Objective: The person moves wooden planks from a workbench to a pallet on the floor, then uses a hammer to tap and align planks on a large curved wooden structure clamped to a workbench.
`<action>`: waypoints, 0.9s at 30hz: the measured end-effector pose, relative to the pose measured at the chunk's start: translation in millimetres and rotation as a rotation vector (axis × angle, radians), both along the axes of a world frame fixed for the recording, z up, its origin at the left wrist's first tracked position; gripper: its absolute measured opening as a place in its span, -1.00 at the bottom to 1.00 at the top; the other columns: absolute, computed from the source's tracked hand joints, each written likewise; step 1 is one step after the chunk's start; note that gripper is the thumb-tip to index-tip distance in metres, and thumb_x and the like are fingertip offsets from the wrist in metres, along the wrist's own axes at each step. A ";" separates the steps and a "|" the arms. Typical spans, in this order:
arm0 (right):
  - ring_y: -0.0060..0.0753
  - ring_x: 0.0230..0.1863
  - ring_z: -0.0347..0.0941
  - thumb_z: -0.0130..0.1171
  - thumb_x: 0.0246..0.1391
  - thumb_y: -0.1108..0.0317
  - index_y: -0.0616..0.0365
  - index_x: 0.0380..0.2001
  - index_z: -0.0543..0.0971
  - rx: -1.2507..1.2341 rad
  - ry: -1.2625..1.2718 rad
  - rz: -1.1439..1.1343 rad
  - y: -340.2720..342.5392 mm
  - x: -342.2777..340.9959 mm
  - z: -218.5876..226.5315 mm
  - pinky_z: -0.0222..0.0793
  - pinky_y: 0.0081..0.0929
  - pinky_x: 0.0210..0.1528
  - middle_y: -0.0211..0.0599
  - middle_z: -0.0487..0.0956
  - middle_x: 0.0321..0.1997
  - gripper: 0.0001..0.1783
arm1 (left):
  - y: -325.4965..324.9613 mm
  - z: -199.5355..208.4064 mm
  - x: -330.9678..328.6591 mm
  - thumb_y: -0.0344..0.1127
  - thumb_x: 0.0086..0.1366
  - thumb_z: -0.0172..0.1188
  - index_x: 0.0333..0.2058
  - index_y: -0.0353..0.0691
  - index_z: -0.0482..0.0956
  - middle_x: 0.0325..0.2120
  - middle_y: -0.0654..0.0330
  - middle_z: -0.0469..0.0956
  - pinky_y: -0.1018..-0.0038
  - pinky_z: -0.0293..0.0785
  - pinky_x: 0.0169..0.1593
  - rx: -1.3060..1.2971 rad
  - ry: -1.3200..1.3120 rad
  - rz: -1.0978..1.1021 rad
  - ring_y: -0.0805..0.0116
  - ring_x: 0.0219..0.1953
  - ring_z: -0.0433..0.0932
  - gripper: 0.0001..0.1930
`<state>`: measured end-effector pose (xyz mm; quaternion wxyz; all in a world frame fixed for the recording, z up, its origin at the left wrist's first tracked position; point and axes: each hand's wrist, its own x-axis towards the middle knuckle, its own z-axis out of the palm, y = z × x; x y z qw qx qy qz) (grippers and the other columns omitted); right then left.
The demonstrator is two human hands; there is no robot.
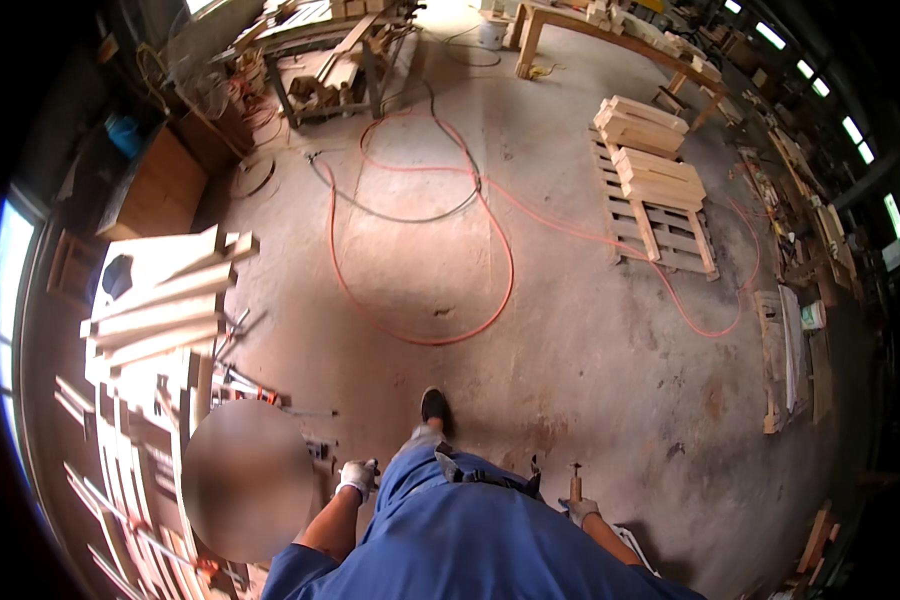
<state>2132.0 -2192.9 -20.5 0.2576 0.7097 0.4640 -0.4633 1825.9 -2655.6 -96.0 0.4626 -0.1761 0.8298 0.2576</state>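
My left hand (356, 477), in a pale glove, hangs at my left side with the fingers curled closed. A small dark shape shows at its fingertips; what it holds, if anything, I cannot make out. On the other side, my gloved right hand (578, 509) is closed around a tool with a tan handle (576, 488). A thin metal end with a short crosspiece sticks out beyond the handle; the tool's exact kind does not show. Both hands are low beside my blue clothing, above the concrete floor (560, 370).
Long boards (160, 310) and bar clamps (245, 385) lie at left, partly hidden by a blurred round patch (250, 480). A red hose (510, 270) loops across the floor ahead. Timber blocks (660, 178) sit on a pallet (685, 255) at right. Workbenches (610, 32) stand farther back.
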 end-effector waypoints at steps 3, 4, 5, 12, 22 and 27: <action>-0.21 -0.58 0.59 0.35 0.25 0.31 0.23 -0.11 0.63 0.032 0.072 -0.017 16.7 -34.3 -7.7 0.57 -0.20 -0.51 -0.12 0.64 -0.47 -0.75 | 16.3 -66.6 -114.7 -0.14 0.43 0.17 -0.31 -0.29 0.75 -0.43 0.01 0.73 0.25 0.66 -0.24 0.096 0.275 -0.368 0.16 -0.34 0.74 -0.67; -0.26 -0.58 0.57 0.39 0.20 0.25 0.22 -0.13 0.65 0.048 0.060 -0.046 19.8 -40.6 -1.2 0.52 -0.23 -0.51 -0.17 0.64 -0.48 -0.71 | 53.2 -39.5 -152.2 -0.24 0.40 0.21 -0.34 -0.27 0.73 -0.48 0.04 0.70 0.25 0.63 -0.28 0.187 0.220 -0.058 0.22 -0.38 0.72 -0.76; -0.32 -0.58 0.55 0.44 0.16 0.19 0.22 -0.15 0.67 0.059 0.069 -0.068 21.8 -64.0 21.2 0.47 -0.27 -0.51 -0.23 0.63 -0.49 -0.66 | 88.1 -8.8 -186.1 -0.37 0.36 0.24 -0.31 -0.25 0.72 -0.46 0.06 0.71 0.28 0.60 -0.33 0.241 0.272 0.161 0.28 -0.41 0.69 -0.87; -0.30 -0.40 0.66 0.46 0.11 -0.04 0.24 -0.13 0.71 0.046 0.011 -0.044 85.1 -154.8 30.6 0.52 -0.26 -0.33 -0.22 0.72 -0.40 -0.48 | 186.4 -42.1 -341.9 -0.57 0.33 0.14 -0.12 -0.30 0.73 -0.39 0.19 0.70 0.46 0.54 -0.32 0.399 0.547 -0.032 0.41 -0.42 0.62 -0.76; -0.19 -0.66 0.53 0.47 0.15 0.29 0.28 -0.17 0.61 -0.051 0.047 -0.064 296.3 -309.4 -22.2 0.47 -0.16 -0.61 -0.13 0.60 -0.55 -0.67 | 254.9 -99.1 -329.5 -0.38 0.31 0.21 -0.11 -0.13 0.79 -0.18 0.15 0.77 0.45 0.59 0.05 0.101 0.108 0.069 0.29 -0.06 0.71 -0.76; -0.23 -0.51 0.57 0.19 0.22 -0.37 0.28 -0.15 0.68 0.186 0.178 0.118 447.9 -455.8 12.7 0.49 -0.21 -0.39 -0.17 0.63 -0.48 -0.23 | 347.6 -39.2 -350.4 -0.29 0.25 0.31 -0.10 -0.06 0.82 -0.16 0.08 0.78 0.41 0.62 0.07 -0.103 0.329 -0.404 0.21 -0.08 0.75 -0.74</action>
